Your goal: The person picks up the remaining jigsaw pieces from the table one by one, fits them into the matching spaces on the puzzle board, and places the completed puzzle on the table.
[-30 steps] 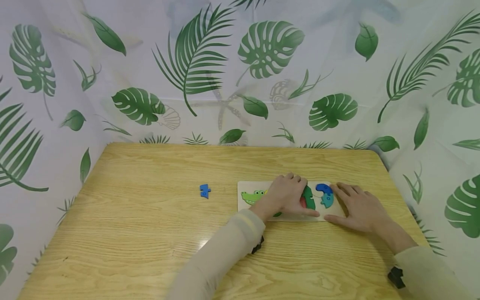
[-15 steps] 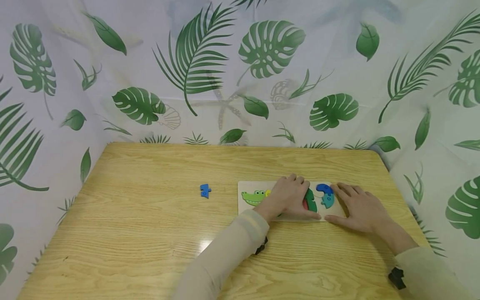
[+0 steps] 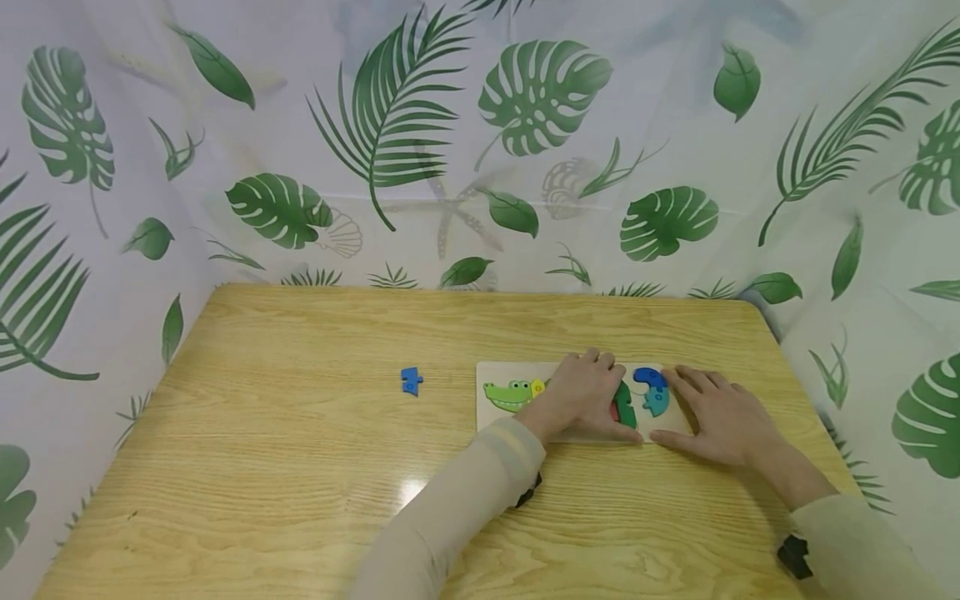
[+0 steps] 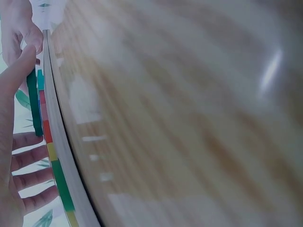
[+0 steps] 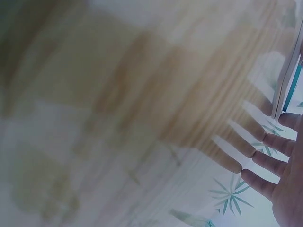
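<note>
A pale wooden puzzle board (image 3: 491, 372) lies on the table, showing a light-green crocodile head (image 3: 504, 397) at its left end and a blue and teal curved tail (image 3: 657, 392) toward the right. Over its middle, my left hand (image 3: 576, 398) pinches a green puzzle piece (image 4: 33, 104) between thumb and index finger. That piece stands slightly above the coloured pieces in the board, its other edges covered by the hand. My right hand (image 3: 723, 417) rests at the board's right end with fingers extended, the index finger touching its edge in the right wrist view.
A loose blue puzzle piece (image 3: 411, 381) lies on the wooden table (image 3: 285, 450), left of the board. A white leaf-print curtain (image 3: 450, 125) surrounds the table's back and sides.
My left hand has shifted slightly right along the board with the green piece, uncovering more of the yellow piece beside the crocodile's head. My right hand stays where it was.
</note>
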